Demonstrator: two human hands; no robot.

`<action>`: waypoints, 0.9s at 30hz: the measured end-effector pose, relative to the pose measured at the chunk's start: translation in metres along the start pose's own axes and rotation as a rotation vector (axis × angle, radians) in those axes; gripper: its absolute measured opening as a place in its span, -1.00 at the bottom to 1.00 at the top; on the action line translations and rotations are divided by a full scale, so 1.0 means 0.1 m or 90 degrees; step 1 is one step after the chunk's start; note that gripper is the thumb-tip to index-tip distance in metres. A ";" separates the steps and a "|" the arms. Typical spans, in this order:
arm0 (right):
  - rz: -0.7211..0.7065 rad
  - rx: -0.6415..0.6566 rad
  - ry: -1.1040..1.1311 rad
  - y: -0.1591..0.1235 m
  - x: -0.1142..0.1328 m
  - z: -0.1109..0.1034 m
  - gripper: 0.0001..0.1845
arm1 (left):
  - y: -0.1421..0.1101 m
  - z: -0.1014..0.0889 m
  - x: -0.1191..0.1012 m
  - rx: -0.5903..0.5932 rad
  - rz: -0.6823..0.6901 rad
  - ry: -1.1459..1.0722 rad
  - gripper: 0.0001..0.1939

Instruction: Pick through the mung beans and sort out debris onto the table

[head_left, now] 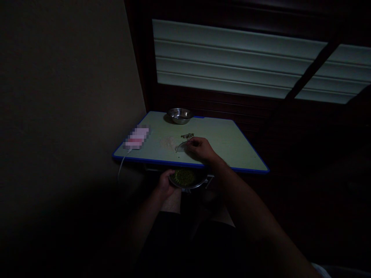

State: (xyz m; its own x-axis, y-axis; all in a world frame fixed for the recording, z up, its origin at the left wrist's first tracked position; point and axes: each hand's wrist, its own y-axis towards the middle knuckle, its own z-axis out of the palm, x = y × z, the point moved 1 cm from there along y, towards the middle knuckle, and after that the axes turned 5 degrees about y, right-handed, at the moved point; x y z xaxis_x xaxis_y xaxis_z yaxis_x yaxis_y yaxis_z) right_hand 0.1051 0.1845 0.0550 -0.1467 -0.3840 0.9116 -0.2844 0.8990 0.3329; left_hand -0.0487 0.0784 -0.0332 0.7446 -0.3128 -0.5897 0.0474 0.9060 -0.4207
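Observation:
My left hand (pixel 166 183) grips the rim of a metal bowl (pixel 199 184) from its left side, below the table's front edge. Small green beans (pixel 184 177) lie in that bowl. Over the tabletop, my right hand (pixel 199 148) pinches a thin, clear, curved piece (pixel 182 146), whose exact kind I cannot make out. Its edge is by a spread of pale grains (pixel 168 143), which look like rice. Just behind my right fingers sits a small heap of dark beans (pixel 187 136). Dim light hides much finger detail.
The pale folding table (pixel 232 148) has a blue edge. A second metal bowl (pixel 180 116) stands at its back. On the left lies a blurred pink phone-like object (pixel 137 138) with a white cable (pixel 121 166). A wall (pixel 87 96) borders the table's left side.

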 end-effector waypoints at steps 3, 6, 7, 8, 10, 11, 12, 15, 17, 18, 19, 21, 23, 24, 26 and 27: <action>0.000 0.005 -0.008 0.00 0.00 0.00 -0.79 | 0.00 0.01 0.00 0.001 0.001 0.002 -0.74; 0.006 0.020 -0.010 0.01 0.00 0.01 -0.77 | 0.00 0.01 0.00 0.014 -0.003 0.002 -0.74; 0.011 0.025 -0.005 0.01 0.01 0.01 -0.77 | -0.01 0.01 0.00 0.013 -0.005 0.000 -0.74; 0.015 0.029 0.001 0.01 0.01 0.01 -0.76 | -0.01 0.01 -0.01 0.010 -0.008 -0.001 -0.73; 0.021 0.034 0.013 0.01 0.02 0.01 -0.76 | -0.01 0.01 -0.01 -0.001 -0.014 -0.003 -0.71; 0.023 0.039 0.014 0.01 0.03 0.01 -0.76 | -0.01 0.01 -0.01 -0.004 -0.016 -0.004 -0.71; 0.024 0.043 0.013 0.00 0.04 0.01 -0.77 | -0.01 0.01 -0.01 -0.004 -0.018 -0.004 -0.70; 0.019 0.052 0.006 0.00 0.07 0.00 -0.78 | -0.02 0.02 -0.01 0.008 -0.013 -0.011 -0.69; 0.013 0.055 0.008 -0.01 0.09 0.00 -0.79 | -0.02 0.02 -0.01 0.010 -0.009 -0.017 -0.67; 0.013 0.057 0.012 -0.01 0.09 -0.01 -0.80 | -0.02 0.02 -0.01 0.010 -0.009 -0.017 -0.66; 0.014 0.061 0.017 -0.01 0.09 -0.01 -0.80 | -0.02 0.02 -0.01 0.009 -0.010 -0.016 -0.65; 0.021 0.067 0.029 -0.01 0.09 -0.01 -0.81 | -0.03 0.02 -0.01 0.007 -0.011 -0.010 -0.64; 0.027 0.066 0.038 -0.02 0.09 -0.01 -0.81 | -0.03 0.02 -0.01 0.010 -0.007 -0.010 -0.64; 0.029 0.064 0.040 -0.02 0.09 -0.01 -0.81 | -0.03 0.02 -0.01 0.011 -0.004 -0.011 -0.65; 0.033 0.058 0.041 -0.02 0.09 -0.01 -0.81 | -0.03 0.02 -0.01 0.011 -0.002 -0.012 -0.68; 0.034 0.058 0.041 -0.02 0.09 -0.01 -0.80 | -0.03 0.02 -0.01 0.011 -0.005 -0.011 -0.70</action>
State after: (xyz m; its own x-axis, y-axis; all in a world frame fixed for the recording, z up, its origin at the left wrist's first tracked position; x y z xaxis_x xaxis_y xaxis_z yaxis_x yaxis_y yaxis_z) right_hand 0.1051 0.1793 0.0631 -0.1040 -0.3185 0.9422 -0.3629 0.8942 0.2622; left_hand -0.0485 0.0765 -0.0303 0.7557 -0.3152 -0.5741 0.0651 0.9083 -0.4131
